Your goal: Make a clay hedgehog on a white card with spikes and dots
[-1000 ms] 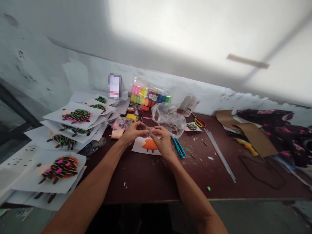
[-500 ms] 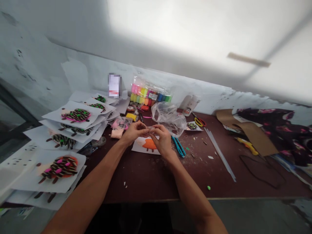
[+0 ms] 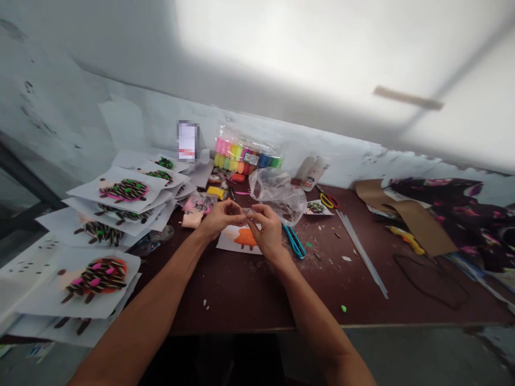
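Observation:
My left hand (image 3: 219, 219) and my right hand (image 3: 267, 228) meet at the fingertips above the middle of the dark table (image 3: 241, 295). Both are pinched together; whatever lies between the fingers is too small and blurred to name. Just below them lies a white card with an orange hedgehog shape (image 3: 243, 236), its right part hidden by my right hand. A teal cutter-like tool (image 3: 294, 242) rests right of my right hand. To the left of my left hand sits a peach clay lump (image 3: 192, 219).
Stacked hedgehog cards (image 3: 124, 190) fill the left side. Behind my hands are a clay set (image 3: 247, 158), a clear plastic bag (image 3: 277, 195) and a white bottle (image 3: 314, 174). Scissors (image 3: 328, 200), clear sticks (image 3: 362, 252), a yellow glue gun (image 3: 407, 240) and brown paper (image 3: 422, 225) lie right.
The camera view has shifted very slightly. My two hands stay together over the orange hedgehog card, with only a small movement of the fingers.

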The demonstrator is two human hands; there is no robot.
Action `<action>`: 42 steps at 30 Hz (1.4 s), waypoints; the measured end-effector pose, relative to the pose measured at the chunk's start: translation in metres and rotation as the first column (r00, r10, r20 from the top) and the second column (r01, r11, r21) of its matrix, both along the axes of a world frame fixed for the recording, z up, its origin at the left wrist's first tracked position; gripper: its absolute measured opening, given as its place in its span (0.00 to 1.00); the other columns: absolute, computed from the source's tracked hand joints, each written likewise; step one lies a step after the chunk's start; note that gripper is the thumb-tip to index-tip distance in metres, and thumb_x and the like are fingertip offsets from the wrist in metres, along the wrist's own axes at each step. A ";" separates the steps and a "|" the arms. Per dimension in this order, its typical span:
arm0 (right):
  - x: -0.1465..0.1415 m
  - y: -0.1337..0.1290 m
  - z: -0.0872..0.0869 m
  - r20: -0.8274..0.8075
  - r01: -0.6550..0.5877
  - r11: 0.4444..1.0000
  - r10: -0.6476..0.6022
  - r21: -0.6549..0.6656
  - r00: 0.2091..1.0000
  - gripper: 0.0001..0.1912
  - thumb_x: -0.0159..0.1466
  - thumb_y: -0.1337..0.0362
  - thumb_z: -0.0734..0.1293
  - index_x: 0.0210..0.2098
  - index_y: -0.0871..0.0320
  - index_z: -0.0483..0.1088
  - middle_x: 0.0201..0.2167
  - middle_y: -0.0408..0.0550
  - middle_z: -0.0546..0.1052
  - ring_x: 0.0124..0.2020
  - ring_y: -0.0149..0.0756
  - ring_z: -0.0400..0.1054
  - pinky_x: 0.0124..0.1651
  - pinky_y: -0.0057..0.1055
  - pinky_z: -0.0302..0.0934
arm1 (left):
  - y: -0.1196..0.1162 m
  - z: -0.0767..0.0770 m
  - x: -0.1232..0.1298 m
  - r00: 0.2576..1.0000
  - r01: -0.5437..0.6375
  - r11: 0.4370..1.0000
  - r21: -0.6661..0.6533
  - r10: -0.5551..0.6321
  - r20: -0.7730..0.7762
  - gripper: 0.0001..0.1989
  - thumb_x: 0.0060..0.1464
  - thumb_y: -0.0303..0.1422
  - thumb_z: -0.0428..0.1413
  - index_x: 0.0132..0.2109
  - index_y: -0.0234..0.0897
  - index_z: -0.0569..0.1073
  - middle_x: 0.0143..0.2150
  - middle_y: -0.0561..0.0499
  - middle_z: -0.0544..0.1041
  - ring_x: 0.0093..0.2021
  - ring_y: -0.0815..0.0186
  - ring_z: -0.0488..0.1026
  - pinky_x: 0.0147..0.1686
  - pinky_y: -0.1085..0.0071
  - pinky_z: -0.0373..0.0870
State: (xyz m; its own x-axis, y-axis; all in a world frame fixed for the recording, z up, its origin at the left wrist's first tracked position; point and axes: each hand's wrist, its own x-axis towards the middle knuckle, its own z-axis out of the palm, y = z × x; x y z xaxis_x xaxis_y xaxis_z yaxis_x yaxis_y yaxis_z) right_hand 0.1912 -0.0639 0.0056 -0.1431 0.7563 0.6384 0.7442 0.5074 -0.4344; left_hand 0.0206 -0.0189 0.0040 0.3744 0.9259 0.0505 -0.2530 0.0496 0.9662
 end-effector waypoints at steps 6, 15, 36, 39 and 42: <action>-0.004 -0.002 0.001 -0.029 -0.020 1.000 0.020 -0.011 0.999 0.05 0.64 0.69 0.68 0.35 0.55 0.77 0.47 0.53 0.77 0.47 0.41 0.72 0.50 0.39 0.67 | -0.001 0.003 0.000 1.000 -0.021 1.000 -0.010 0.021 0.003 0.24 0.32 0.40 0.74 0.31 0.34 0.71 0.27 0.56 0.73 0.28 0.70 0.74 0.33 0.68 0.77; -0.009 -0.007 0.009 -0.258 -0.054 0.998 0.046 -0.025 0.965 0.04 0.62 0.68 0.67 0.32 0.54 0.74 0.45 0.51 0.76 0.48 0.40 0.71 0.52 0.39 0.66 | 0.000 0.005 0.000 0.996 -0.036 0.997 0.062 0.040 -0.074 0.16 0.38 0.33 0.69 0.32 0.34 0.70 0.26 0.56 0.73 0.25 0.70 0.72 0.28 0.72 0.73; -0.009 -0.001 0.004 -0.354 -0.154 0.933 0.031 -0.326 0.935 0.11 0.62 0.57 0.66 0.28 0.56 0.74 0.24 0.43 0.74 0.25 0.31 0.61 0.29 0.27 0.57 | 0.012 0.016 -0.024 0.962 -0.228 0.973 -0.036 0.219 -0.160 0.10 0.44 0.38 0.55 0.30 0.35 0.76 0.18 0.56 0.65 0.17 0.72 0.56 0.19 0.73 0.50; -0.013 -0.006 0.003 -0.260 -0.124 0.933 0.034 -0.338 0.965 0.17 0.65 0.55 0.65 0.23 0.56 0.69 0.21 0.41 0.70 0.24 0.30 0.59 0.28 0.26 0.54 | 0.016 0.007 -0.027 0.819 -0.269 0.940 0.211 0.339 -0.463 0.15 0.50 0.43 0.55 0.25 0.37 0.75 0.17 0.52 0.66 0.21 0.66 0.63 0.23 0.70 0.55; -0.015 -0.010 0.006 -0.150 -0.095 0.930 0.044 -0.356 0.988 0.21 0.68 0.55 0.63 0.20 0.56 0.65 0.20 0.40 0.66 0.24 0.29 0.59 0.28 0.26 0.53 | 0.017 -0.003 -0.029 0.619 -0.159 0.908 0.386 0.397 -0.678 0.07 0.47 0.36 0.58 0.27 0.39 0.79 0.27 0.48 0.77 0.31 0.60 0.72 0.31 0.69 0.61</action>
State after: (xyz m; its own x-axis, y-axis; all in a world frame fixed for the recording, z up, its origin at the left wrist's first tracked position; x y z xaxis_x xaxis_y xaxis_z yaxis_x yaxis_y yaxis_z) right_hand 0.1760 -0.0739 0.0112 -0.1342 0.9304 0.3410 0.6329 0.3453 -0.6930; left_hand -0.0088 -0.0019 0.0006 0.1234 0.9830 0.1358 0.5782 -0.1825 0.7952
